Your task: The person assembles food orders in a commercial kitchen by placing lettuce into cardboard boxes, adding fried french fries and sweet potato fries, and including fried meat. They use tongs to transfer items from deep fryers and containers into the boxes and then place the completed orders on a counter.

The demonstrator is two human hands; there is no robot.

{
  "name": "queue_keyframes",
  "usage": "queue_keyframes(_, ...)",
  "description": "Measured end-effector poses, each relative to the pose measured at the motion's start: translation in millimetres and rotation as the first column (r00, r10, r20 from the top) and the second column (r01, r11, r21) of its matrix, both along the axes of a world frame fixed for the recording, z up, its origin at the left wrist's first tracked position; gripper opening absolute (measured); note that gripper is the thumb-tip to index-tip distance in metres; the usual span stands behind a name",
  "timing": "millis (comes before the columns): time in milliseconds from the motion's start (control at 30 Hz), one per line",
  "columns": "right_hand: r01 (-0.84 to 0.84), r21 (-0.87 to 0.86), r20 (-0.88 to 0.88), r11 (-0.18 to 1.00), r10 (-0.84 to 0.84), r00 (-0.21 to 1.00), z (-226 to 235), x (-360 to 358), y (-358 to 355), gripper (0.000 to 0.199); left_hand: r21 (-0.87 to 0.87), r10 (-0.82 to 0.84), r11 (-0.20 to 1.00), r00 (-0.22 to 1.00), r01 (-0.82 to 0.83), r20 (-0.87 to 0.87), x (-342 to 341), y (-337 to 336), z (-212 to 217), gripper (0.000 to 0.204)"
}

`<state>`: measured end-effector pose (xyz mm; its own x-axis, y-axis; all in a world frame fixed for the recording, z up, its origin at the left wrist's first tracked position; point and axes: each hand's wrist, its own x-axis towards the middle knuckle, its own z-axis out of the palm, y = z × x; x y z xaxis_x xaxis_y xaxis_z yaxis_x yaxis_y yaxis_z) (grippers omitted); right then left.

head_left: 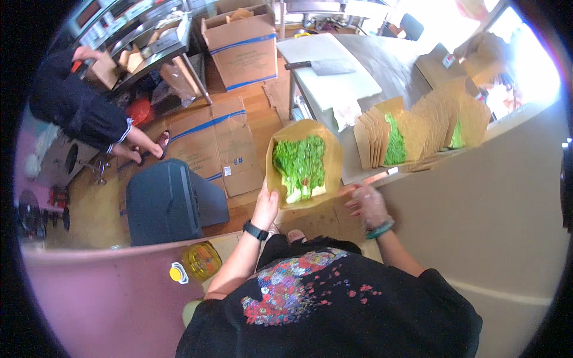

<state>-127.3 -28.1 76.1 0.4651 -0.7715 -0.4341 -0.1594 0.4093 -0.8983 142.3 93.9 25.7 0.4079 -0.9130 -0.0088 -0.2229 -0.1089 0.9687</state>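
Note:
In my left hand (267,206) is a brown paper food tray (332,146), gripped by its near left edge and tilted toward me. Leafy green lettuce (300,164) with pale stems lies inside it. My right hand (369,207) wears a clear plastic glove, held at the wrist by a teal band. It hovers just right of the tray, near the counter's edge, fingers bent but apart, with nothing visible in them. Along the steel counter stand more nested paper trays (412,134), two of them showing lettuce.
A cleaver (325,67) rests on a white cutting board (358,86) on the steel table. Left of me are a dark bin (158,203) and a yellow oil jug (202,261). Flattened cardboard (224,143) covers the floor. Another person (83,101) stands at the far-left shelves.

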Motion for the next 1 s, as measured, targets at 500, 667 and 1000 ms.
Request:
queue_keyframes(500, -0.321, -0.918, -0.36, 0.233, -0.831, 0.424, 13, -44, 9, 0.054, -0.15, -0.01, 0.989, 0.99, -0.011, -0.141, 23, -20, -33, 0.034)
queue_keyframes(667, 0.024, -0.977, -0.137, 0.21, -0.717, 0.683, 18, -74, 38, 0.04, -0.255, -0.221, 0.957, 0.914, 0.137, -0.34, 34, -21, -6, 0.033)
queue_keyframes(1000, 0.384, -0.688, 0.053, 0.617, -0.484, 0.873, 17, -99, 43, 0.04, -0.462, -0.501, 0.84, 0.73, 0.283, -0.464, -89, -79, 219, 0.029)
